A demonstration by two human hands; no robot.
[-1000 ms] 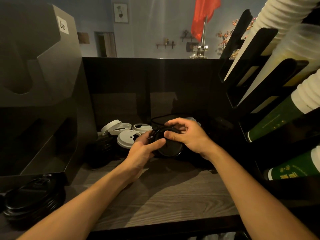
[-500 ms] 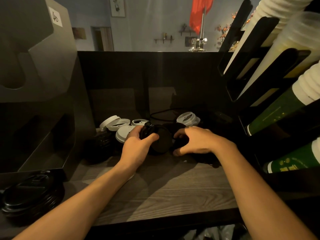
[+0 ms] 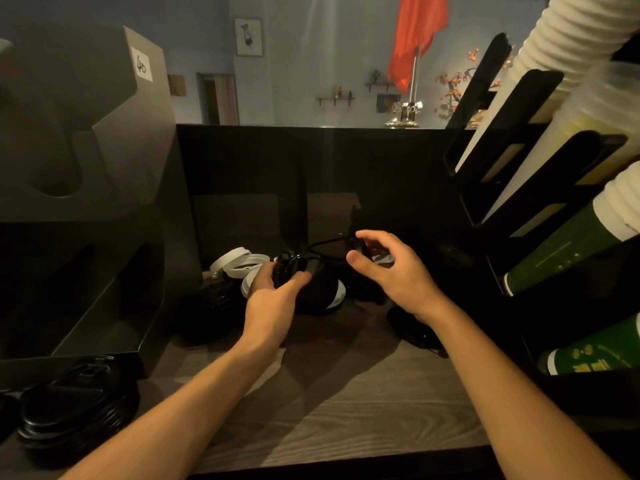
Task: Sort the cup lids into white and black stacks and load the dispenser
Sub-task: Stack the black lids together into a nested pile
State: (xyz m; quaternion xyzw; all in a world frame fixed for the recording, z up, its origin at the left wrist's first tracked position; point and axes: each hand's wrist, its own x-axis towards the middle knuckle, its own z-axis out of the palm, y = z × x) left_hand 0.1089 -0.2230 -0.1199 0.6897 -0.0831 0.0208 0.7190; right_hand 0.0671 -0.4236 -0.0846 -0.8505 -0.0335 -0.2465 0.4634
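Note:
My left hand (image 3: 273, 296) grips a small stack of black lids (image 3: 311, 278) above the wooden counter (image 3: 346, 403). To its right, my right hand (image 3: 394, 271) is raised, its thumb and curled fingers pinching what looks like a single black lid (image 3: 365, 249), dark and hard to make out. Several white lids (image 3: 239, 263) lie behind my left hand, and one white lid (image 3: 338, 295) peeks out below the held stack. More black lids (image 3: 207, 306) lie in shadow to the left. A separate black lid stack (image 3: 76, 407) sits at the near left. The dark lid dispenser (image 3: 86, 168) stands on the left.
A cup rack (image 3: 519, 150) with white, clear and green cup stacks leans in from the right. A loose black lid (image 3: 412, 329) lies under my right wrist. A dark back panel (image 3: 311, 161) closes the counter behind. A black cable (image 3: 329, 242) crosses behind the lids.
My right hand has lifted off the pile and moved up and right, fingers now curled as if around a lid. My left hand keeps its black stack, shifted slightly left.

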